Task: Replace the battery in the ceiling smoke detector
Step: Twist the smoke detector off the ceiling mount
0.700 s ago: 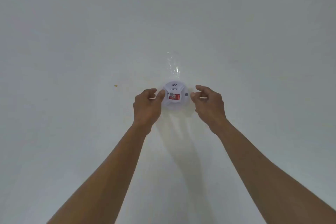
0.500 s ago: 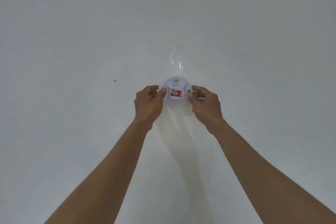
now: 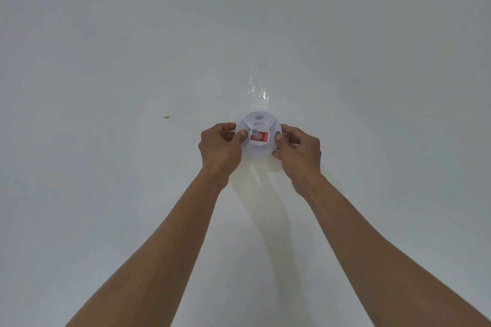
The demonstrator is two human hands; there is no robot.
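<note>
Head camera looks up along two bare forearms at a round white plastic smoke detector (image 3: 259,138) fixed to a flat, matte white ceiling (image 3: 106,48). Its smooth domed housing carries raised ribs that meet at a central disc, where a small red and white rectangular label (image 3: 259,137) sits; thin curved slots are cut into the face on the side away from the wrists. The left hand (image 3: 219,147) curls against the detector's left rim, thumb tip pressed to the housing beside the label and the other fingers folded toward the palm. The right hand (image 3: 299,148) grips the right rim, thumb on the face next to a small grey round button (image 3: 277,133), remaining fingers bent around the edge; how far they reach behind the rim cannot be told. Beyond the fingertips, a crinkled strip of clear glossy tape (image 3: 257,87) clings to the ceiling, touching the detector's far edge. Well off to the left of the left hand, a tiny yellow fleck (image 3: 166,117) marks the paint. Soft grey shadows of the arms fall between the wrists on the otherwise even, unbroken surface.
</note>
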